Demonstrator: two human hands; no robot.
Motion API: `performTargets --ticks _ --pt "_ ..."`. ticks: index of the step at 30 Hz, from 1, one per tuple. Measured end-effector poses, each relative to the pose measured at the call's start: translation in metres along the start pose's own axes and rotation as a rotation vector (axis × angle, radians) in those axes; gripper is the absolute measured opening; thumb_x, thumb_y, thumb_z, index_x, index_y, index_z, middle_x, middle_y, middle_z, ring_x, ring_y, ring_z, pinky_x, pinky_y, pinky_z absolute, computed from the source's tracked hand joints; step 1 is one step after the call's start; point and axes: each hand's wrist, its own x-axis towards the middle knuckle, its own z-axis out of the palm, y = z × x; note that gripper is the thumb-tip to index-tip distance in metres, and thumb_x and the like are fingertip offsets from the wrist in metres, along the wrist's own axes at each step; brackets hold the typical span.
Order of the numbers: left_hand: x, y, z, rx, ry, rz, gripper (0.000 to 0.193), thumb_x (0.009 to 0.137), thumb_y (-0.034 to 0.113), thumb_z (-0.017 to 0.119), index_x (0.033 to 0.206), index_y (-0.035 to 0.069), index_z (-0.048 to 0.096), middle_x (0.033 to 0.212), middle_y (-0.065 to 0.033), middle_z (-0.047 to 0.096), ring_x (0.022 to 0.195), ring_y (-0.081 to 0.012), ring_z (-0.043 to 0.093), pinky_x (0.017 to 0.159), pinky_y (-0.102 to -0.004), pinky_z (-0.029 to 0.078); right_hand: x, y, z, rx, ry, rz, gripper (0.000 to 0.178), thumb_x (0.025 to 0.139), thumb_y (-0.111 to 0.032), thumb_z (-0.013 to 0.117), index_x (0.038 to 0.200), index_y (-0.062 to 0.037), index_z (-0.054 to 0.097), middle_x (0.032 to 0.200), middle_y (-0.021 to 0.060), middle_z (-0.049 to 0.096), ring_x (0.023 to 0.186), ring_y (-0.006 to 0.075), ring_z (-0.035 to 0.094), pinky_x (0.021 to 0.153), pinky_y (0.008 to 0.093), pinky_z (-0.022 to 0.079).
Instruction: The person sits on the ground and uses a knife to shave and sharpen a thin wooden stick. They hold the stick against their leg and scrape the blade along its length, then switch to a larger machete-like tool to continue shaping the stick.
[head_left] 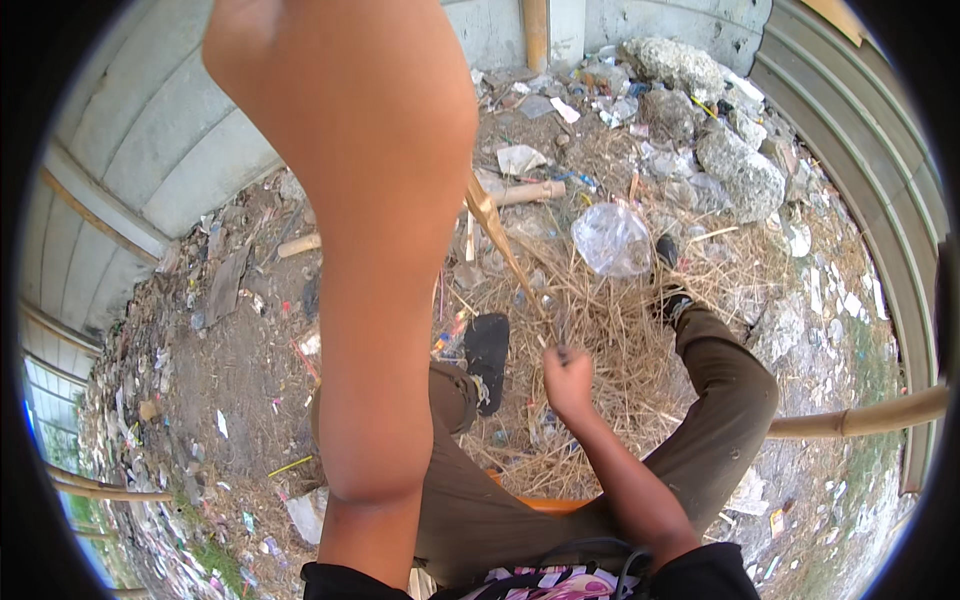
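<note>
My left arm rises very close to the view and covers much of its left middle. The back of my left hand (340, 70) seems to fill the top, its fingers hidden or outside the picture. Low between my knees, my right hand (568, 385) is closed in a fist round a slim dark tool (564, 353). Whether that tool is a knife I cannot make out. From behind my left arm a split bamboo stick (492, 222) slants down to the right, its lower end close to the tool. Dry straw-like shavings (610, 350) lie beneath the fist.
A clear plastic bag (611, 240) lies by my right shoe (672, 300). Broken concrete chunks (740, 170) and litter stand at the back right. A bamboo pole (860, 418) reaches in from the right. Pale wall panels (150, 170) and corrugated sheeting (850, 130) enclose the ground.
</note>
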Motion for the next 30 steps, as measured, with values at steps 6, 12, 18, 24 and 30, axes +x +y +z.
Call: performTargets --ticks 6,12,18,24,30 --pt "-0.003 -0.015 0.011 -0.065 0.006 -0.066 0.048 0.107 0.036 0.045 0.065 0.017 0.035 0.053 0.0061 0.026 0.042 -0.0069 0.023 0.037 -0.024 0.018 0.056 0.027 -0.045 -0.052 0.238 0.189 0.038 0.083 -0.029 0.065 0.061 0.0005 0.056 0.056 0.0097 0.056 0.052 0.0161 0.051 0.051 0.039 0.042" --pt "0.005 -0.022 -0.003 -0.155 -0.116 -0.075 0.049 0.106 0.036 0.048 0.063 0.018 0.033 0.052 0.0062 0.026 0.041 -0.0062 0.022 0.035 -0.024 0.016 0.023 -0.139 -0.056 0.574 0.176 -0.317 0.029 0.097 -0.008 0.056 0.07 -0.0095 0.046 0.055 -0.0041 0.046 0.047 0.0039 0.039 0.043 0.024 0.03" --pt "0.002 -0.011 0.008 -0.428 -0.293 -0.228 0.048 0.104 0.038 0.052 0.064 0.019 0.033 0.05 0.0066 0.027 0.039 -0.0055 0.019 0.032 -0.0232 0.013 0.025 0.011 -0.02 -0.118 -0.185 0.166 0.029 0.09 -0.016 0.062 0.064 -0.0061 0.052 0.053 0.0012 0.053 0.04 0.0095 0.043 0.039 0.0279 0.031" --pt "0.017 -0.038 -0.007 -0.734 -0.357 -0.26 0.05 0.103 0.044 0.053 0.064 0.019 0.036 0.048 0.0072 0.028 0.037 -0.0054 0.019 0.031 -0.0222 0.014 0.05 -0.045 -0.049 0.16 0.066 0.194 0.03 0.086 -0.021 0.066 0.065 -0.0035 0.054 0.053 0.0008 0.05 0.047 0.0107 0.047 0.045 0.0297 0.037" --pt "0.018 -0.038 -0.01 -0.714 -0.481 -0.228 0.049 0.103 0.044 0.054 0.065 0.017 0.038 0.049 0.0062 0.027 0.039 -0.0056 0.019 0.034 -0.0236 0.014 0.015 -0.117 -0.04 0.631 0.118 -0.299 0.032 0.097 -0.009 0.057 0.067 -0.0102 0.046 0.055 -0.0052 0.048 0.046 0.0017 0.039 0.041 0.0223 0.028"
